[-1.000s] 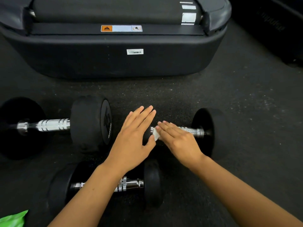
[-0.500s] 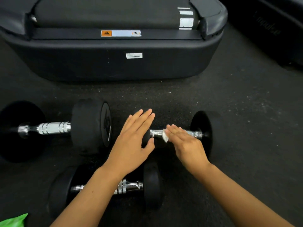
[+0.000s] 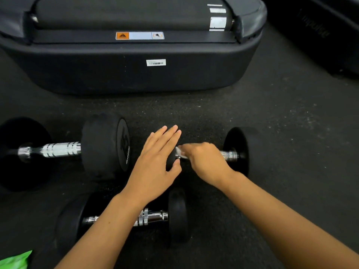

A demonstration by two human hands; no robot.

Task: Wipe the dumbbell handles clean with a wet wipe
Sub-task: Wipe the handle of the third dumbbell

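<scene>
On dark rubber flooring [image 3: 281, 123], three dumbbells. Right dumbbell [image 3: 238, 150], 3 o'clock of centre: right hand [image 3: 206, 162] curled over its chrome handle [image 3: 229, 155], fingers pressing a white wet wipe [image 3: 180, 152] against the bar. Left hand [image 3: 155, 167], fingers spread flat, rests on that dumbbell's inner head. Large dumbbell [image 3: 103, 146] at 9 o'clock; small dumbbell [image 3: 155, 218] at 6 o'clock. Green packet [image 3: 13, 261] at 7 o'clock, contents not visible. Black machine base [image 3: 126, 70] at 12 o'clock.

left hand [image 3: 155, 167] hiding the right dumbbell's near head, green packet [image 3: 15, 261] cut off at corner
</scene>
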